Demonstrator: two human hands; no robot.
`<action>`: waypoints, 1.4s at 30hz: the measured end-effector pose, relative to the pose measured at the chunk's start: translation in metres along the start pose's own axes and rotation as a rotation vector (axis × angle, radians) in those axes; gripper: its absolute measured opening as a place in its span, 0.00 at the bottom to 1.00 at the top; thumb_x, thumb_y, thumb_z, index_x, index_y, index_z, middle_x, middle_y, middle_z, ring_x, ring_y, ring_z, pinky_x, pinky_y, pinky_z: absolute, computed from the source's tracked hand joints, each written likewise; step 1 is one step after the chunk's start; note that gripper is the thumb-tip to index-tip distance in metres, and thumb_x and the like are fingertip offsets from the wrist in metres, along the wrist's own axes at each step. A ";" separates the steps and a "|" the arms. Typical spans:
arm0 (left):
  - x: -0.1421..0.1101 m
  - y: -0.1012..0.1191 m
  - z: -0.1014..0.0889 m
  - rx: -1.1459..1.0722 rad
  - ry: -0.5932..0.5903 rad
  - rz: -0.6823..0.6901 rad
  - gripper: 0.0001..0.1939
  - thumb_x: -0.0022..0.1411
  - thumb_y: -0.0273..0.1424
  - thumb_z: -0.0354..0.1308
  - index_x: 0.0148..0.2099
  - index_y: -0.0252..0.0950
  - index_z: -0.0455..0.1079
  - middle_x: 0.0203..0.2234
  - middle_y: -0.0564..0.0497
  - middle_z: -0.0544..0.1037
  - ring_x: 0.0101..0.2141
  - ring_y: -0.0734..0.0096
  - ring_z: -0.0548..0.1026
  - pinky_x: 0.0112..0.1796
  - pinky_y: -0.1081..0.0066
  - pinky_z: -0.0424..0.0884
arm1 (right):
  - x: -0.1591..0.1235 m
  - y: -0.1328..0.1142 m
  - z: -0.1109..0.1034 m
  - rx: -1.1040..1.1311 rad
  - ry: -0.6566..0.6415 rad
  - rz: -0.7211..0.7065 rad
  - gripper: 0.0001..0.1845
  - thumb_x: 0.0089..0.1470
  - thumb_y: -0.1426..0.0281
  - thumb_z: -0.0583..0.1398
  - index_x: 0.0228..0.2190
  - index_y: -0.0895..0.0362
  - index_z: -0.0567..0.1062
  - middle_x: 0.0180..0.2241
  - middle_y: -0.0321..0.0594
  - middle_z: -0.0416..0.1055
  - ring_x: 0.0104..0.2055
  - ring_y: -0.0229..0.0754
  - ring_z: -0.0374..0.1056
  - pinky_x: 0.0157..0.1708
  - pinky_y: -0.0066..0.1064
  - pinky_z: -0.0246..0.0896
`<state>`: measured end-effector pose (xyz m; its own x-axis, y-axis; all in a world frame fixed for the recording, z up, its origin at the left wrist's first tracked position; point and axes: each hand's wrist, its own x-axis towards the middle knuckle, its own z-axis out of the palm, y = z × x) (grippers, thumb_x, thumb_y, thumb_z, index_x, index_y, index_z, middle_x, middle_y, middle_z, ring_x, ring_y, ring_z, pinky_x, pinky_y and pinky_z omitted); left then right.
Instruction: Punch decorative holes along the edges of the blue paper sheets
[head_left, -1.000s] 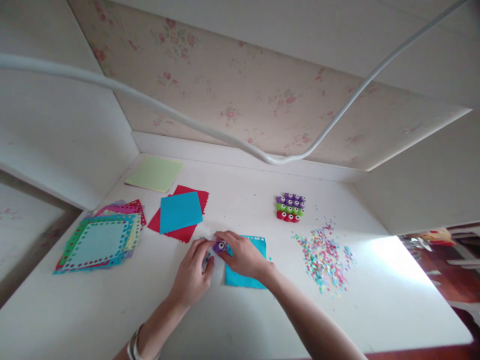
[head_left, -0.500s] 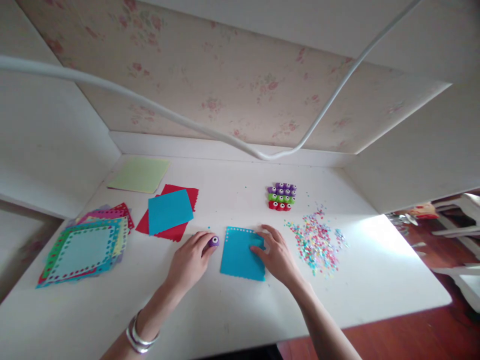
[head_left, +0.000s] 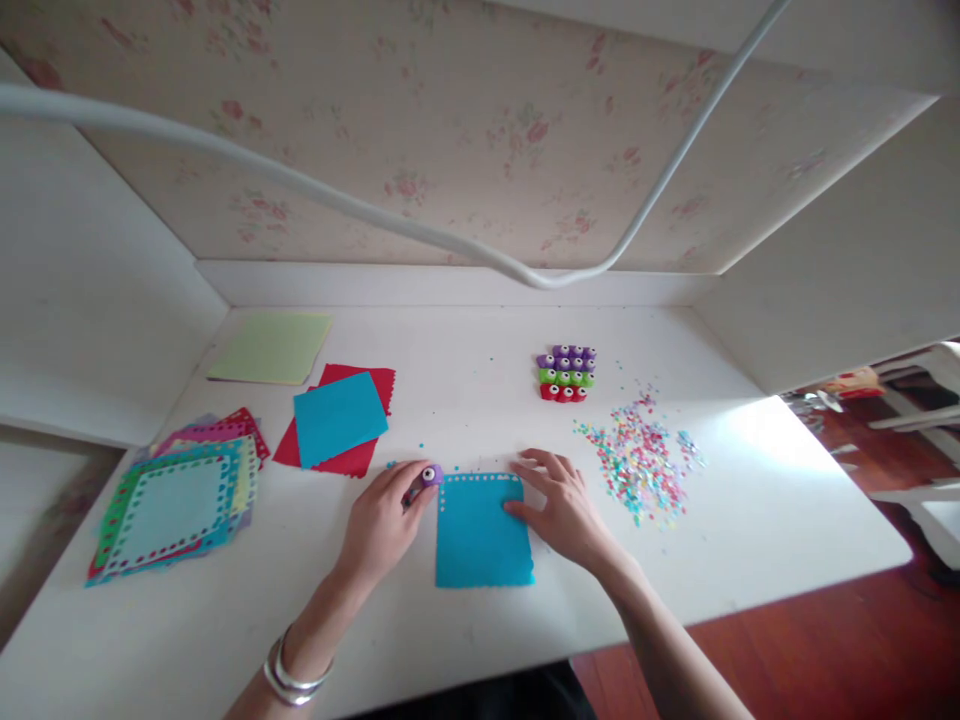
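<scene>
My left hand [head_left: 384, 518] is closed around a small purple paper punch [head_left: 430, 475], holding it at the top left corner of a blue paper square [head_left: 481, 530]. That square lies flat on the white table [head_left: 465, 640] and has a row of punched holes along its top edge. My right hand [head_left: 561, 505] rests with fingers spread on the square's right edge. A silver bangle sits on my left wrist.
A block of purple, green and red punches [head_left: 566, 373] stands behind. Coloured confetti [head_left: 639, 462] is scattered at the right. A stack of punched sheets [head_left: 178, 495] lies at the left, with blue on red paper [head_left: 339, 418] and a pale green sheet [head_left: 271, 347] beyond.
My right hand left the punch and moved to the blue square's right side. The square has turned and now lies straight. My left hand keeps the punch at its corner.
</scene>
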<state>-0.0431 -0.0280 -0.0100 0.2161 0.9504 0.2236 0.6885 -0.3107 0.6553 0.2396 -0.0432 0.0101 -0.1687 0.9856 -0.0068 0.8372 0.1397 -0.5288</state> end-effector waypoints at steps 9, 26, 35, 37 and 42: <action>-0.003 -0.003 0.000 -0.030 0.032 -0.007 0.14 0.67 0.38 0.57 0.52 0.41 0.71 0.44 0.47 0.80 0.42 0.64 0.80 0.43 0.65 0.77 | 0.008 -0.011 0.000 0.581 0.009 0.165 0.11 0.61 0.58 0.58 0.38 0.52 0.74 0.42 0.42 0.76 0.38 0.45 0.72 0.36 0.36 0.68; -0.003 -0.006 -0.001 -0.032 -0.010 -0.007 0.15 0.67 0.36 0.57 0.55 0.41 0.71 0.46 0.47 0.81 0.43 0.63 0.80 0.44 0.66 0.77 | 0.024 -0.009 0.006 0.835 -0.044 0.363 0.21 0.54 0.52 0.62 0.42 0.54 0.76 0.29 0.37 0.73 0.28 0.41 0.67 0.26 0.30 0.59; -0.003 -0.005 -0.002 -0.011 -0.015 0.035 0.15 0.66 0.34 0.58 0.55 0.41 0.71 0.44 0.47 0.81 0.42 0.63 0.79 0.44 0.65 0.76 | 0.025 -0.009 0.009 0.830 -0.096 0.346 0.19 0.56 0.54 0.60 0.42 0.54 0.75 0.30 0.37 0.74 0.28 0.40 0.67 0.25 0.29 0.59; -0.003 -0.004 -0.001 -0.008 -0.012 0.050 0.15 0.66 0.34 0.58 0.55 0.42 0.71 0.44 0.48 0.81 0.42 0.63 0.79 0.44 0.65 0.76 | 0.025 -0.008 0.009 0.780 -0.094 0.330 0.19 0.57 0.54 0.60 0.42 0.55 0.76 0.30 0.38 0.74 0.28 0.40 0.66 0.25 0.29 0.59; -0.002 -0.005 0.000 -0.008 -0.030 0.087 0.15 0.66 0.34 0.58 0.55 0.43 0.72 0.47 0.49 0.80 0.45 0.63 0.78 0.48 0.64 0.75 | 0.025 -0.014 0.001 0.539 -0.055 0.272 0.17 0.59 0.56 0.57 0.41 0.54 0.77 0.27 0.36 0.72 0.26 0.38 0.64 0.24 0.28 0.56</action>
<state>-0.0472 -0.0279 -0.0132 0.2955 0.9197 0.2584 0.6606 -0.3921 0.6402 0.2232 -0.0203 0.0164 -0.0241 0.9709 -0.2384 0.4750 -0.1987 -0.8573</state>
